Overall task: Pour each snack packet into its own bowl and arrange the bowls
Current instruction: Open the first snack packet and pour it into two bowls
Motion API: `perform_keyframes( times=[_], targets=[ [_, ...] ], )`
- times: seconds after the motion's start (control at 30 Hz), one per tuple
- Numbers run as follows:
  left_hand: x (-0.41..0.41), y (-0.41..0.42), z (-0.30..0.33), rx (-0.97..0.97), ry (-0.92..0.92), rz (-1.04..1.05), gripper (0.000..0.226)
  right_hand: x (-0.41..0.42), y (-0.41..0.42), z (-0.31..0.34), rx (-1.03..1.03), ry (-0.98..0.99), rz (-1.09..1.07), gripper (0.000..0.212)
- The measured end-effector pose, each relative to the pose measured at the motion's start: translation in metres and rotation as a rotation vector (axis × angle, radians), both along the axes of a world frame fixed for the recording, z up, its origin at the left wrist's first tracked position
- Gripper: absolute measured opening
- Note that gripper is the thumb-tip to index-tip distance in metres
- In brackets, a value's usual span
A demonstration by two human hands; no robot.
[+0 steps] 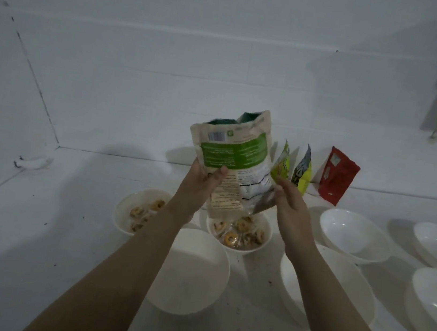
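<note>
Left hand pinches the beige-and-green paper snack pouch at its left edge; right hand has fingers pressed together at the clear lower corner, but I cannot tell if it grips. Pouch hangs above the white round bowl with ring snacks on the white desk, green end up. Risk, imo: pieces fall w/o control and bounce into the empty white bowl just beside, bc the pouch is tilted

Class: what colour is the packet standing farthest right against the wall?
Red packet, seen best in the head view, the only view.
</note>
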State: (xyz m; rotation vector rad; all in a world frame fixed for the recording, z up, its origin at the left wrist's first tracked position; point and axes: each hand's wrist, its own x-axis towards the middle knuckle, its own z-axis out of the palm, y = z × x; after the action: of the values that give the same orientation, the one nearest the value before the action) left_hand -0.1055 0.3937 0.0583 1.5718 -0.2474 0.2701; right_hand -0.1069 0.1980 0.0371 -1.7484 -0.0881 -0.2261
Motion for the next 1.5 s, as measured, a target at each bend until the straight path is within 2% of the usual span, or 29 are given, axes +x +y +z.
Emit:
perform_keyframes(
  times=[0.07,0.17,0.23,0.3,0.5,0.6,0.8,0.93,1.03,1.1,1.17,1.27,1.33,1.4,1.5],
  targets=[
    [0.002,-0.004,0.003,0.005,0.006,-0.022,0.039,-0.003,0.003,0.009,-0.018,-0.021,0.066,0.033],
    [0.006,-0.004,0.007,0.008,0.048,-0.042,0.04,-0.003,-0.001,0.019,0.079,-0.008,0.06,0.045],
    [0.007,-0.005,0.013,-0.004,0.073,-0.075,0.042,-0.004,0.0,0.021,0.095,0.017,0.168,0.034],
    [0.006,-0.006,0.02,-0.034,0.115,-0.097,0.046,-0.006,0.002,0.02,0.085,-0.003,0.164,0.022],
    [0.008,-0.002,0.031,0.037,0.185,-0.108,0.027,0.001,-0.011,0.041,0.195,-0.136,0.195,0.03],
    [0.008,0.0,0.031,0.024,0.165,-0.058,0.022,0.009,-0.015,0.051,0.313,-0.225,0.115,0.026],
    [0.005,0.0,0.036,0.046,0.132,-0.049,0.026,0.016,-0.019,0.047,0.362,-0.176,0.155,0.016],
    [0.004,0.0,0.051,-0.052,0.053,-0.026,0.03,0.018,-0.018,0.054,0.339,-0.194,0.206,0.021],
    [0.003,-0.004,0.052,-0.045,0.032,-0.023,0.027,0.017,-0.014,0.063,0.44,-0.126,0.279,0.028],
    [0.003,-0.003,0.05,-0.039,0.032,-0.033,0.029,0.017,-0.012,0.069,0.493,-0.145,0.275,0.024],
    [0.003,-0.001,0.052,-0.067,0.033,-0.04,0.036,0.017,-0.008,0.071,0.523,-0.178,0.245,0.031],
    [0.003,-0.001,0.048,-0.053,0.075,-0.072,0.031,0.013,-0.005,0.078,0.606,-0.143,0.243,0.015],
    [-0.001,-0.001,0.033,0.049,0.155,-0.113,0.023,0.011,-0.009,0.086,0.673,-0.126,0.244,0.017],
    [-0.004,0.001,0.013,0.118,0.213,-0.14,0.027,0.012,-0.015,0.095,0.662,-0.154,0.215,0.01],
    [-0.007,-0.002,0.001,0.041,0.214,-0.067,0.023,0.012,-0.016,0.101,0.613,-0.207,0.196,0.013]
  ],
)
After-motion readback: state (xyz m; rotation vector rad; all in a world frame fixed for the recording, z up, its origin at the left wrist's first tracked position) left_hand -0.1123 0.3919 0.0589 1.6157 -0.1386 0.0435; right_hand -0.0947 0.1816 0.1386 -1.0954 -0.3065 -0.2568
